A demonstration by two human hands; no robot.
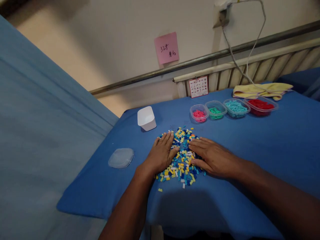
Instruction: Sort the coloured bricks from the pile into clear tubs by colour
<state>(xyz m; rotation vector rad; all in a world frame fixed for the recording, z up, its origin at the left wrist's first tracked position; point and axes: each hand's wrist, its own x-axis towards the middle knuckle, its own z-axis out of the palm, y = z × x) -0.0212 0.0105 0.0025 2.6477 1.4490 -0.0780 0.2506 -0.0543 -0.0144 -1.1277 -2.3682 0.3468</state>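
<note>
A spread pile of small building bricks (pixel 183 163) in yellow, blue, teal, white and a little orange lies on the blue cloth. My left hand (pixel 162 151) rests flat over the pile's left side, fingers stretched out and pointing away from me. From the right, my right hand (pixel 210 155) lies across the pile's edge with its fingers extended and thumb apart. Both palms face down, and neither hand grips anything. Bricks beneath the palms are hidden. A few loose bricks sit in front of and behind the pile.
Behind the pile, clear tubs hold pink (pixel 199 114), green (pixel 215 110), light blue (pixel 236 108) and red (pixel 260 106) pieces. A white container (pixel 146 118) and clear lids (pixel 121 158) stand left. A yellow cloth (pixel 262 90) lies back right. Blue fabric (pixel 47 126) hangs at left.
</note>
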